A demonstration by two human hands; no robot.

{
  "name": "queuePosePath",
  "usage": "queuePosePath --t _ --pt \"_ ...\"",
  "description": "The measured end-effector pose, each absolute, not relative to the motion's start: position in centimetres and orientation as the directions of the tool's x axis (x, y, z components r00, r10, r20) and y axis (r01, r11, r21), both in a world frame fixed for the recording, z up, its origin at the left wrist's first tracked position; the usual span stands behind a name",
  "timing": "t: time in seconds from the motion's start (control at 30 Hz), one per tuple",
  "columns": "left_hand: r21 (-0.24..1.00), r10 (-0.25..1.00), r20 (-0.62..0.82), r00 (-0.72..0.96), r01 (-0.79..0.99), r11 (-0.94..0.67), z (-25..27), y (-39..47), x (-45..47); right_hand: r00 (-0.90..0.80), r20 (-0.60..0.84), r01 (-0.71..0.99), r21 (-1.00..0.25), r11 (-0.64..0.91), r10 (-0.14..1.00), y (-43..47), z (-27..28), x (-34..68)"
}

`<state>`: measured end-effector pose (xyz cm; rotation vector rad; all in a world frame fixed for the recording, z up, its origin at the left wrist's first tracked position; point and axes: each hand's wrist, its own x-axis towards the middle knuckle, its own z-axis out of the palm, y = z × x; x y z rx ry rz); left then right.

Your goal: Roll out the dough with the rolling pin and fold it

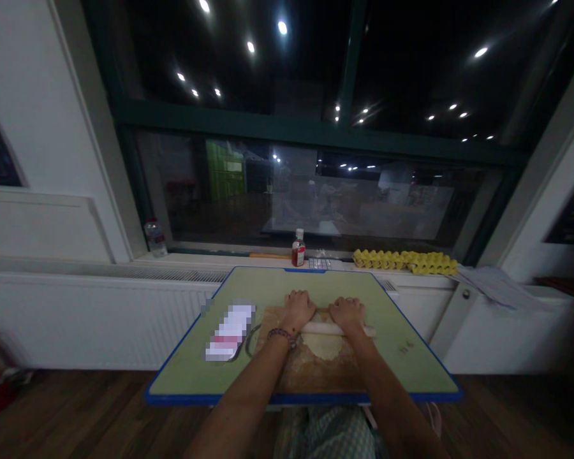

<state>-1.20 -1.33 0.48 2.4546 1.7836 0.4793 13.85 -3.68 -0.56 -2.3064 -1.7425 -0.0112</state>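
Observation:
A pale rolling pin [323, 328] lies crosswise on a flattened sheet of dough [321, 347]. Over its left part sits my left hand [298, 310], fingers curled forward and a beaded bracelet at the wrist. My right hand [348, 313] rests on the pin's right part, its fingers bent over the far side, and the pin's right end sticks out past it. Both palms press on the pin and cover much of it. Beneath the dough is a brown wooden board [316, 381], with pale flour-like traces on its surface.
The board lies on a small green table [397, 306] with a blue rim. Left of it are a blurred-out phone [232, 328] and a dark curved loop [250, 343]. Along the windowsill stand a red-liquid bottle [298, 252], a clear bottle [155, 239] and a yellow bumpy strip [404, 260].

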Motion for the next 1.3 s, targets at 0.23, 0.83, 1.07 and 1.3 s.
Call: queuePosePath --t 0.23,0.83,1.07,1.3 --pt "0.23 0.931 0.221 0.29 0.912 -0.339 -0.3 -2.1 -1.6 0.2 0.139 0.974 -0.136 -0.181 0.97 -4.8 -0.7 13.5" --pt "0.199 0.618 0.305 0.725 0.586 -0.786 0.5 -7.3 -4.4 -0.229 0.401 0.955 -0.086 0.286 0.887 -11.6 -1.2 14.3" --pt "0.187 0.611 0.301 0.732 0.583 -0.791 -0.6 -7.8 -4.9 -0.479 0.266 0.841 -0.135 0.524 0.837 -13.4 -1.3 18.5" --pt "0.121 0.584 0.354 0.731 0.583 -0.803 -0.3 -7.8 -5.1 -0.452 0.253 0.854 -0.154 0.497 0.855 -12.1 -1.6 18.8"
